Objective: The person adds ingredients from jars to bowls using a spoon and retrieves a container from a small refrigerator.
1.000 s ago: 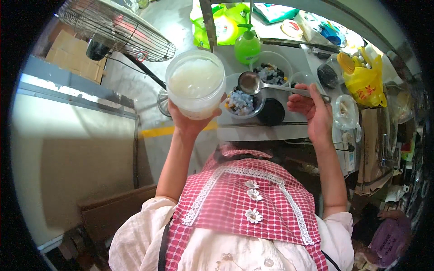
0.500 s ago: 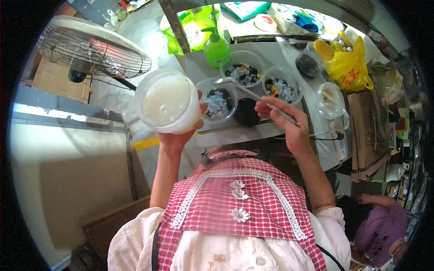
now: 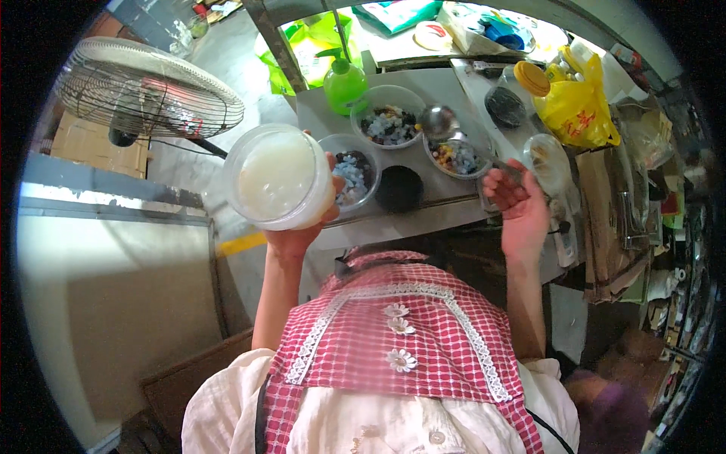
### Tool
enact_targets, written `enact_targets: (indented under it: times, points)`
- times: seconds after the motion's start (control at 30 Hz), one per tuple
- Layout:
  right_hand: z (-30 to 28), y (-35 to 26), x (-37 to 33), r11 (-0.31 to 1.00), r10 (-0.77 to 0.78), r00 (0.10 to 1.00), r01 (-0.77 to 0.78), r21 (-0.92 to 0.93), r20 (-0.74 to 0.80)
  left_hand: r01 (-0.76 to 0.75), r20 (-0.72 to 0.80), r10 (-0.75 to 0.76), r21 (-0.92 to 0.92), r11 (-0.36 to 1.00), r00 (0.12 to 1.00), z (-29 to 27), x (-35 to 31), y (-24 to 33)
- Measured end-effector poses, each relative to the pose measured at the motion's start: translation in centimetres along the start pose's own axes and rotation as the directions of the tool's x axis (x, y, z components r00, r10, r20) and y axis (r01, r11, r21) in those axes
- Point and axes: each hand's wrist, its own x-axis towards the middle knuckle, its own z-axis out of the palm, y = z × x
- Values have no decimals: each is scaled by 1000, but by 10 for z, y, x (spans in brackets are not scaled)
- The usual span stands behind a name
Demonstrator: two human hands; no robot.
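My left hand (image 3: 299, 237) is closed around a round clear plastic tub (image 3: 277, 178) holding smooth white contents, raised left of the table. My right hand (image 3: 520, 200) grips the handle of a metal spoon (image 3: 439, 121) with bent fingers. The spoon's bowl hangs over the gap between two clear plastic bowls: the far bowl (image 3: 388, 94) and the right bowl (image 3: 484, 144). A left bowl (image 3: 373, 193) stands partly behind my tub. All three bowls hold pale bluish jelly-like pieces and dark bits; yellow-orange bits show in the right one. A dark round object (image 3: 399, 189) sits between bowls.
Behind the bowls stands a green pump bottle (image 3: 346, 87). A standing fan (image 3: 151, 87) is at the left. On the right lie a yellow plastic bag (image 3: 578, 113), a dark lidded container (image 3: 505, 106) and cardboard (image 3: 612, 219). A blurred person in purple (image 3: 612, 408) is at lower right.
My right hand has moved right with the spoon, whose bowl has gone from above the left bowl to between the far and right bowls. My left hand holds the tub nearly still.
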Motion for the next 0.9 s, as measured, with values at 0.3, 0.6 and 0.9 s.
enact_targets:
  times: [0.3,0.6,0.9]
  points:
    - [-25,20,8,999,36,990,-30,41,-138,-25,-39,27,57,998,999,5,8,-16]
    - [-42,25,-5,977,205,976,-200,-70,71,-44,-102,56,108,993,993,-8,13,-12]
    - [-10,81,-34,593,137,962,110,-797,234,-40,-154,58,116,992,986,-8,15,-16]
